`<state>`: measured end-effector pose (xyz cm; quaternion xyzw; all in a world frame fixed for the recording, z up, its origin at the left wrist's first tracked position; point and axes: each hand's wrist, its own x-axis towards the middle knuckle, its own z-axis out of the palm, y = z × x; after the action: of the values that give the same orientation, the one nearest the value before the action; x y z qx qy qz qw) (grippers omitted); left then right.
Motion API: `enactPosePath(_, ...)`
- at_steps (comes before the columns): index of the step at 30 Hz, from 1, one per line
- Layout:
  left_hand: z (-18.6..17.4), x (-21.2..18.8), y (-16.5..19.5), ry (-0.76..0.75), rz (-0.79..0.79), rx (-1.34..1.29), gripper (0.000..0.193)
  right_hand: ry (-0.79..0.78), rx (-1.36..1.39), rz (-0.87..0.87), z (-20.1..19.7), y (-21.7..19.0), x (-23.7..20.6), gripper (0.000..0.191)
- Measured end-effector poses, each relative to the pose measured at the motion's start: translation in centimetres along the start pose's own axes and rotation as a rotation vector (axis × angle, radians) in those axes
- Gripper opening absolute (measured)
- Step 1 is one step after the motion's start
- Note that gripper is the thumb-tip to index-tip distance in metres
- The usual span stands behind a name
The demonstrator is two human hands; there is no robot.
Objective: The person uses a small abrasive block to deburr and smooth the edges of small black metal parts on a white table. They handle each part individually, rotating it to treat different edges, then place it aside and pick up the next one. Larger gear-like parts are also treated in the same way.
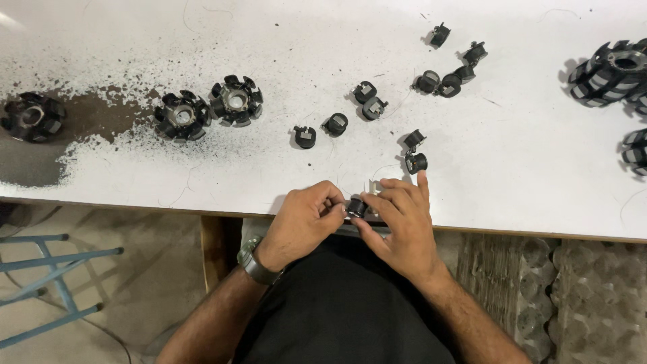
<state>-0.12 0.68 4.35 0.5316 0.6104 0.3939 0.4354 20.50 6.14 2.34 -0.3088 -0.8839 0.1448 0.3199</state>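
Desk (512, 168): white top, dark-speckled at left, front edge toward the person.

Star-shaped cores (236, 101): three at left, more at right edge.

Left hand (303, 219): forearm angled up from lower left, watch at the wrist, fingers curled, its grip pinching the small black bobbin (356, 207) at the desk's front edge.

Right hand (401, 216): forearm rising from lower right, thumb and bent fingers pressed on the same bobbin, index finger stretched toward a loose bobbin (416, 162).

Loose bobbins: scattered across mid-desk, well apart from both hands.
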Motion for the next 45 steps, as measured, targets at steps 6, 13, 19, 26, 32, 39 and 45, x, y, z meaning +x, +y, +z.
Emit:
enactPosePath(6,0.4,-0.2,-0.2,-0.004,-0.044,0.034,0.01,0.179,0.176,-0.037,0.7,-0.9,-2.0,0.027)
enactPosePath(13,1.4,-0.8,-0.2,0.08,0.013,-0.083,0.011,0.173,0.182,-0.043,2.1,-1.5,-2.8,0.029)
enactPosePath(19,1.6,-0.7,-0.6,0.073,-0.021,-0.073,0.01,0.162,0.16,-0.04,2.2,-1.4,-2.9,0.029)
enactPosePath(26,1.7,-0.8,-0.7,0.091,0.019,-0.076,0.009,0.169,0.167,-0.033,2.1,-1.5,-2.8,0.03)
enactPosePath(32,1.7,-1.0,-0.5,0.094,0.033,-0.092,0.009,0.178,0.147,-0.033,1.9,-1.8,-2.6,0.031)
enactPosePath(39,2.1,-1.0,-0.4,0.114,0.045,-0.072,0.009,0.158,0.117,-0.032,1.6,-1.9,-2.5,0.031)
enactPosePath(45,2.2,-0.9,-0.9,0.098,0.058,-0.075,0.007,0.115,0.168,0.017,0.8,-1.8,-2.4,0.029)
